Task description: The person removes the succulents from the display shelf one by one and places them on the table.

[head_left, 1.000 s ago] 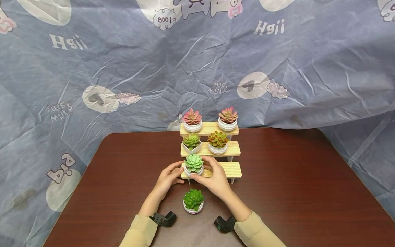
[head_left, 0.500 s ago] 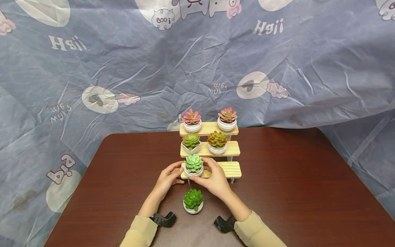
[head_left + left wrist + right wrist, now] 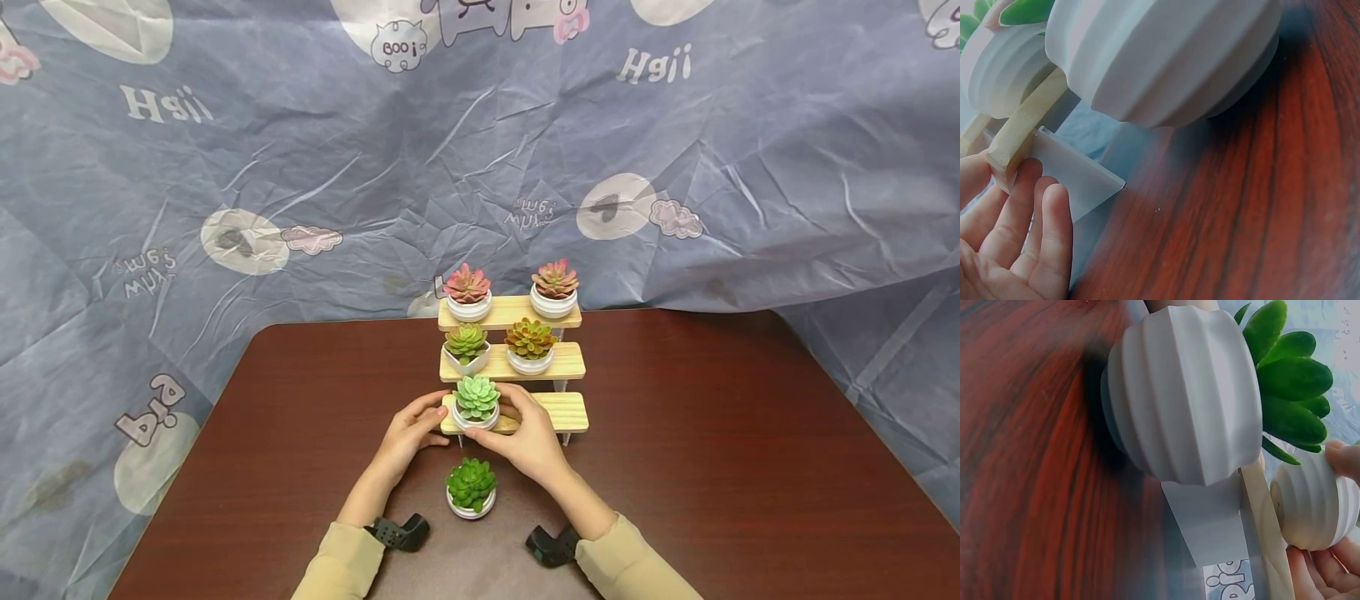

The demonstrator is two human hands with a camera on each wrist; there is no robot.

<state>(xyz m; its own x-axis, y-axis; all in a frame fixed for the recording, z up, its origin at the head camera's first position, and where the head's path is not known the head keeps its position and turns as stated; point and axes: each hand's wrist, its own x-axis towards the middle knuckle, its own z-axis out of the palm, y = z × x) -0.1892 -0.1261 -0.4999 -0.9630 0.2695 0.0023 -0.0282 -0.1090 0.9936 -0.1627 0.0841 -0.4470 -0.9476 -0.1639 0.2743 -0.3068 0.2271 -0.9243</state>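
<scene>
In the head view, my right hand grips the white pot of a pale green succulent, thumb in front and fingers behind, at the left part of the bottom shelf. The pot's base is close against the plank in the right wrist view, where the ridged white pot shows between thumb and fingers. My left hand pinches the left end of that plank, fingertips beneath it in the left wrist view. A dark green succulent in a white pot stands on the table between my forearms.
The middle shelf bears a yellow-green succulent and an orange-brown one. On the top shelf stand two pink succulents, left and right. A printed blue-grey cloth hangs behind the dark wooden table.
The pale green succulent has shifted slightly to the right along the bottom shelf, with my right hand on its pot. My left hand stays at the shelf's end.
</scene>
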